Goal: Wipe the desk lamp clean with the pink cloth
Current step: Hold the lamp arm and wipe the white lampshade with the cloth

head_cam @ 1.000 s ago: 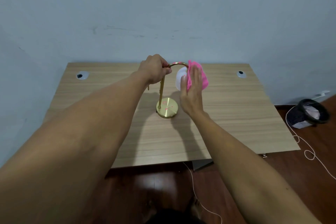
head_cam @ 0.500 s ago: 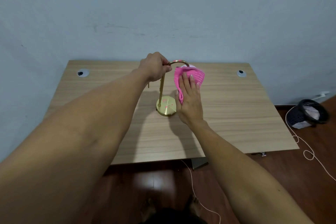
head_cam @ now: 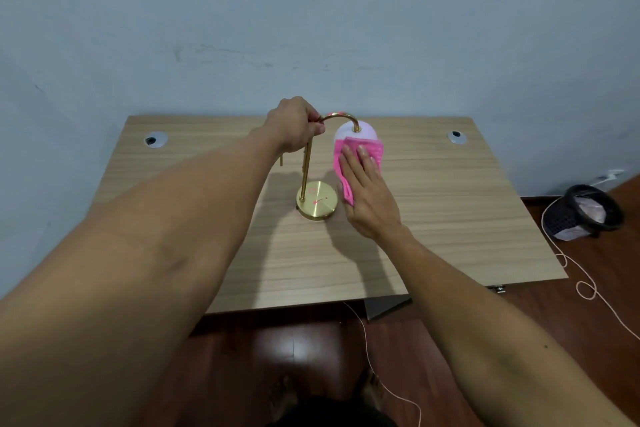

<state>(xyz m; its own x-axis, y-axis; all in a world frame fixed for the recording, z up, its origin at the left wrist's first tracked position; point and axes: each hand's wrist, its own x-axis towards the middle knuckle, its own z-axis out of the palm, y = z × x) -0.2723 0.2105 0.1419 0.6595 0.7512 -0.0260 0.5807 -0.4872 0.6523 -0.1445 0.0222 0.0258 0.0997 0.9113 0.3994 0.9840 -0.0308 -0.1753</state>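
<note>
Lamp [head_cam: 317, 184]: it stands mid-desk [head_cam: 450, 218], brass base flat, arched neck up.
Left hand [head_cam: 294, 125]: your fingers are curled tight around the neck's top, steadying it.
Right hand [head_cam: 367, 194]: your fingers lie flat and together, pressing the cloth [head_cam: 370, 152] against the white shade [head_cam: 346, 130].
Progress: you are mid-wipe on the shade; its top is uncovered, and neck and base look yet to do.

A wooden desk [head_cam: 450, 218] stood against a pale blue wall [head_cam: 311, 28], with a round cable hole [head_cam: 155, 140] near each far corner. On the dark wood floor [head_cam: 554, 340] to the right sat a black bin [head_cam: 585, 212], and a thin cord [head_cam: 585, 288] trailed past it.
</note>
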